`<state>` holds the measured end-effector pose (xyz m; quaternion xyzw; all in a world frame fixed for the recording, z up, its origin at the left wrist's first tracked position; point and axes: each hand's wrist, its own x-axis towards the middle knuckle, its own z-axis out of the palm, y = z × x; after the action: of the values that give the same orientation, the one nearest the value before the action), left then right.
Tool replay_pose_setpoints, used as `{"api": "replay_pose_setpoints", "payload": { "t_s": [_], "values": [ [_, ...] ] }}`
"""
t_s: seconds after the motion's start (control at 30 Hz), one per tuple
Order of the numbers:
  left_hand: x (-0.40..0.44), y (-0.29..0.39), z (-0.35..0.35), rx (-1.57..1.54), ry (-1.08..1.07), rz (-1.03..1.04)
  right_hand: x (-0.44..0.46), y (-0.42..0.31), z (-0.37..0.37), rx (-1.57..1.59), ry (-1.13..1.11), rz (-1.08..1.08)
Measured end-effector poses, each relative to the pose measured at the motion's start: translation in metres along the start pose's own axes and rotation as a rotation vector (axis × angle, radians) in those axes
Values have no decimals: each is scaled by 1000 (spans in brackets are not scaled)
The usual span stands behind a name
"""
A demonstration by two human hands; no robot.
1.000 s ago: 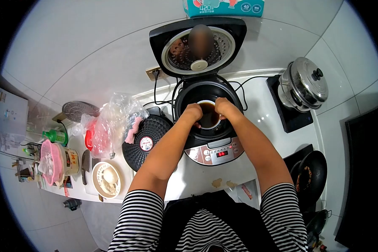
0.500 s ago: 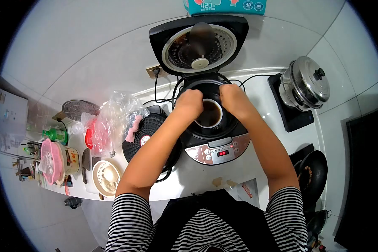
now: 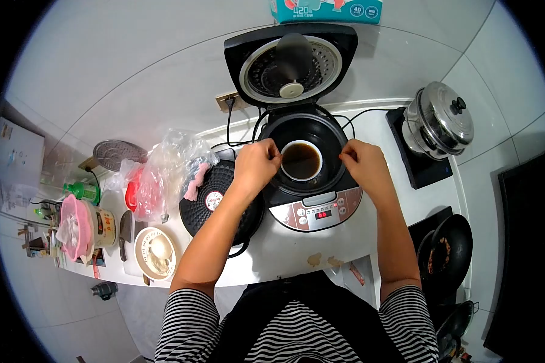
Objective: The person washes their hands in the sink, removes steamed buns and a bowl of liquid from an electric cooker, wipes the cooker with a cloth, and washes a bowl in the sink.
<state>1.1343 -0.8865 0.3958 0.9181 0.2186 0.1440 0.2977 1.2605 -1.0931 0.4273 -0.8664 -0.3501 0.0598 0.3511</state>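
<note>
Hands (image 3: 256, 166) flank a bowl (image 3: 301, 161) in the rice cooker (image 3: 316, 212).

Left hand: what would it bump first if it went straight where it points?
The left hand would probably meet the bowl first, but its height is unclear, so it might pass over.

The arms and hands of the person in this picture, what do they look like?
The left sleeve and right sleeve are short, with thin black and white stripes. The left hand and right hand are bare: no gloves, and no watch shows.
</note>
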Motion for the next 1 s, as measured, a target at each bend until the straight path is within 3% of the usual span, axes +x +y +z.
{"api": "replay_pose_setpoints", "payload": {
  "t_s": [0.63, 0.7, 1.0],
  "values": [
    [-18, -18, 1, -126, 52, -12, -18, 6, 0, 58, -22, 113],
    [-17, -21, 5, -108, 117, 84, -18, 7, 0, 56, -24, 119],
    [-22, -20, 6, -134, 34, 45, -22, 13, 4, 77, 7, 42]
  ]
}}
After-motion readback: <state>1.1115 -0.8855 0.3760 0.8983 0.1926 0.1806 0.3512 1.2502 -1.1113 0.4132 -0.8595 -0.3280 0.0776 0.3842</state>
